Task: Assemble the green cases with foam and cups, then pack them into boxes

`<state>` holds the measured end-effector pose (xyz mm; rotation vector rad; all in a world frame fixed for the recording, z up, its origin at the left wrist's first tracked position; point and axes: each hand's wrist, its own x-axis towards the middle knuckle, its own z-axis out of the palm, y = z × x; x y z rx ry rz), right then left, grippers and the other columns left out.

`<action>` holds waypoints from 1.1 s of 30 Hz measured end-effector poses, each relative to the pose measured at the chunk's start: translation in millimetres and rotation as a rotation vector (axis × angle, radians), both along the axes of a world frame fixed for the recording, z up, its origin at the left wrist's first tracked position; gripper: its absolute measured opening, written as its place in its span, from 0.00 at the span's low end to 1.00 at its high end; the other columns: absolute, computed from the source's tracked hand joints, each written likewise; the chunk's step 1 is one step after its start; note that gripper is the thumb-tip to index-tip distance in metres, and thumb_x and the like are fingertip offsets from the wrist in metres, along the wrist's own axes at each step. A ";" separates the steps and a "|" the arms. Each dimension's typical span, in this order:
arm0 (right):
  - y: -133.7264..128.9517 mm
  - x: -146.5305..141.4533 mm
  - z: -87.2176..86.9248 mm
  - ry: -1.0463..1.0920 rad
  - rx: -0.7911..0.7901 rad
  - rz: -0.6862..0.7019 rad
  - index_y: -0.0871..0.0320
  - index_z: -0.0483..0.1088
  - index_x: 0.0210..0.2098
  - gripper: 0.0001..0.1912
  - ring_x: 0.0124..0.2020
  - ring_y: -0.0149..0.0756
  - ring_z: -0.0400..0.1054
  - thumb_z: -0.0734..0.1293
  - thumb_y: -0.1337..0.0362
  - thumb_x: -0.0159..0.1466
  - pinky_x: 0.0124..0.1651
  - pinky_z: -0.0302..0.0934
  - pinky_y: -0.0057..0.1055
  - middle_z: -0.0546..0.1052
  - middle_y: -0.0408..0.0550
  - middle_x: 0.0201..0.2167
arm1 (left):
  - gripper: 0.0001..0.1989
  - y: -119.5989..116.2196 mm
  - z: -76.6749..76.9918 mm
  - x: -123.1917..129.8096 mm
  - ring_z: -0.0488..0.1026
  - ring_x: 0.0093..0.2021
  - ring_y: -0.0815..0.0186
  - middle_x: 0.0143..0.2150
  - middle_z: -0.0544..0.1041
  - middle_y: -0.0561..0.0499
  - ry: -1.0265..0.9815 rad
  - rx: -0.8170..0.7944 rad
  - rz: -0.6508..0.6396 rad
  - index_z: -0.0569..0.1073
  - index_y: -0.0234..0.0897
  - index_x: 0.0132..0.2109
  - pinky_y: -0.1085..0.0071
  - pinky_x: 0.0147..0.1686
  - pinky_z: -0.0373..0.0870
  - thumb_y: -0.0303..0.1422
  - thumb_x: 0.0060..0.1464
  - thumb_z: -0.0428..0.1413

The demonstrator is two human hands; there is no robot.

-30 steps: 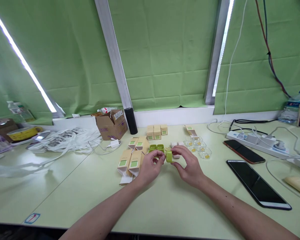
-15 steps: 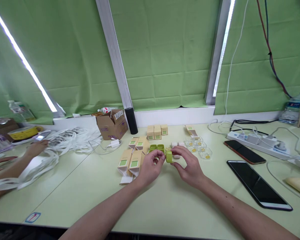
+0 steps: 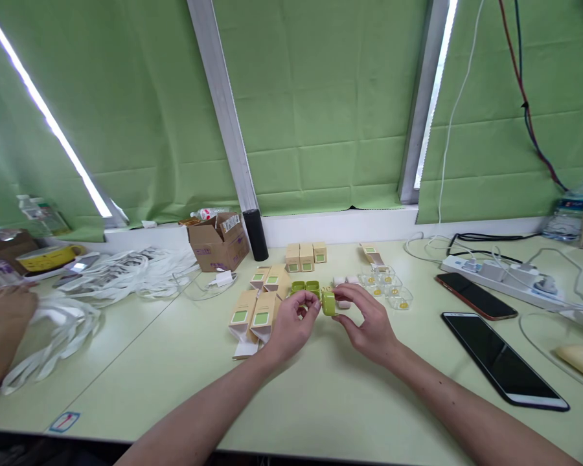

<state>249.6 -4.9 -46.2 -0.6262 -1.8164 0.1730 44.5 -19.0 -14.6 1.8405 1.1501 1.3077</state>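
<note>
A small green case [image 3: 328, 303] is held upright just above the table between my two hands. My right hand [image 3: 368, 320] grips it from the right with thumb and fingers. My left hand [image 3: 295, 321] has its fingertips pinched at the case's left side; whether they hold a separate small part is hidden. Right behind my left hand lie more green cases [image 3: 312, 287]. Cream cartons with green squares [image 3: 267, 310] stand to the left of that hand. White pieces [image 3: 352, 280] and clear trays with yellow dots [image 3: 399, 298] lie beyond my right hand.
Small cartons [image 3: 306, 257] stand at the back, near a brown box [image 3: 217, 242] and a black cylinder [image 3: 255, 235]. Two phones [image 3: 502, 359] and a power strip [image 3: 502, 279] lie on the right. At far left, a person's hands [image 3: 12, 304] are beside white straps [image 3: 68, 323].
The other person's hands have moved left and toward the near side, and the white straps have shifted with them. My hands and the green case have barely moved.
</note>
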 end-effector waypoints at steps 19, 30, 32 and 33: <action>2.9 2.7 -1.0 0.054 -0.004 -0.004 0.50 0.70 0.60 0.20 0.53 0.50 0.79 0.70 0.67 0.70 0.52 0.81 0.48 0.79 0.55 0.54 | 0.13 0.7 2.1 -2.2 0.72 0.35 0.64 0.36 0.77 0.48 -0.079 -0.011 0.016 0.75 0.36 0.37 0.70 0.35 0.69 0.41 0.63 0.61; 0.4 4.0 4.6 0.047 0.006 -0.036 0.52 0.68 0.61 0.21 0.54 0.49 0.74 0.68 0.69 0.69 0.52 0.79 0.48 0.75 0.57 0.54 | 0.09 2.8 -1.1 -5.6 0.76 0.49 0.58 0.48 0.78 0.43 -0.031 0.172 0.048 0.73 0.38 0.51 0.61 0.47 0.75 0.37 0.68 0.57; -1.0 4.5 6.7 0.038 0.016 -0.055 0.52 0.68 0.62 0.22 0.56 0.50 0.73 0.67 0.69 0.69 0.53 0.78 0.49 0.74 0.57 0.54 | 0.13 1.2 -1.2 -6.2 0.75 0.54 0.55 0.53 0.77 0.41 0.079 0.304 0.035 0.72 0.39 0.56 0.59 0.50 0.74 0.34 0.67 0.58; -1.7 4.7 7.4 0.029 0.024 -0.063 0.52 0.68 0.62 0.22 0.56 0.51 0.73 0.67 0.70 0.69 0.54 0.78 0.50 0.73 0.57 0.54 | 0.15 0.1 -1.2 -6.1 0.73 0.56 0.53 0.55 0.76 0.40 0.135 0.371 0.023 0.71 0.40 0.59 0.57 0.51 0.74 0.33 0.66 0.58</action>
